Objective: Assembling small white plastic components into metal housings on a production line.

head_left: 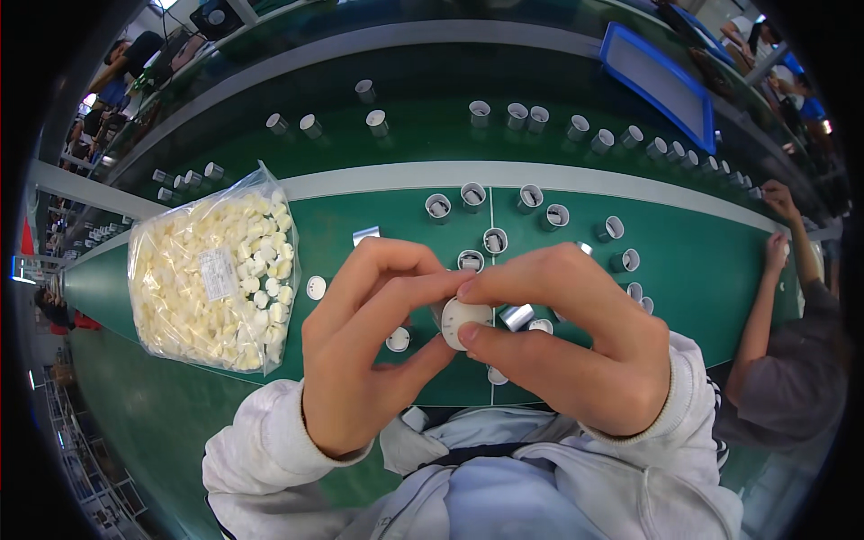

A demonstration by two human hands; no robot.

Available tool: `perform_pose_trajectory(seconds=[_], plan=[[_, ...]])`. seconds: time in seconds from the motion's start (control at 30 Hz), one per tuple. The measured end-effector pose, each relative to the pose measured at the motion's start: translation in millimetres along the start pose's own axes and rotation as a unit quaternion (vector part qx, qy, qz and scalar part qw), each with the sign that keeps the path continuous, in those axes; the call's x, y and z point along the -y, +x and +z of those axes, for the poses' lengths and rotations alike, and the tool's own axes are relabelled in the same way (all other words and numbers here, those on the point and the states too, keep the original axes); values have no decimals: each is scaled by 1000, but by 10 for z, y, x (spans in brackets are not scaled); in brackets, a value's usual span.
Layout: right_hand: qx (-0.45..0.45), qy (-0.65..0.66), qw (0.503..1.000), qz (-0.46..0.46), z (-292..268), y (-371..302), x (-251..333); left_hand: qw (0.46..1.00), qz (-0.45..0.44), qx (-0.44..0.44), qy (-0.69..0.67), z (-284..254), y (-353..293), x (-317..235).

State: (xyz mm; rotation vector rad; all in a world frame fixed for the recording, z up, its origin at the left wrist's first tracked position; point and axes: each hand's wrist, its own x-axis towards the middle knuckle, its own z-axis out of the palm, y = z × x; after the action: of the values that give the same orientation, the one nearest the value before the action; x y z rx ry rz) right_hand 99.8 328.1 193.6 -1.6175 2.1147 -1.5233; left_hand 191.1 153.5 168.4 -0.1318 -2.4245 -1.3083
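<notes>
Between my two hands is a small silver cylinder with a round white cap (462,322) turned up toward me. My left hand (364,337) pinches its side with thumb and fingertips. My right hand (580,337) is closed on the cap, its thumb and index finger pressing the rim. Most of the cylinder's body is hidden by my fingers. Just beyond them stands an open cylinder (470,261) with something inside. A silver cylinder (517,317) lies near my right fingers, beside a loose white cap (540,325). Another white cap (397,339) lies below my left fingers.
A clear plastic bag (211,279) full of white and yellowish caps lies at left on the green table (351,211). Several open cylinders (531,197) stand beyond my hands, with more along the conveyor (432,144). A blue-rimmed tray (661,85) rests farther back. A co-worker's arm (760,297) reaches in at right.
</notes>
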Motion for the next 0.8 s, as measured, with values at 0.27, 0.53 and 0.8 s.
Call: perform_pose_trajectory(seconds=[0.27,0.53,0.8], plan=[[18,-126,982,-137,-10,-76,-47,1000,-12,-7,1,-26,-48,-81],[21,-249,949,-194,50,-147,-63,1000,-18,1,6,-2,-79,-69],[-35,-273,941,-195,113,-196,-179,999,-39,-7,-38,46,-106,-49]])
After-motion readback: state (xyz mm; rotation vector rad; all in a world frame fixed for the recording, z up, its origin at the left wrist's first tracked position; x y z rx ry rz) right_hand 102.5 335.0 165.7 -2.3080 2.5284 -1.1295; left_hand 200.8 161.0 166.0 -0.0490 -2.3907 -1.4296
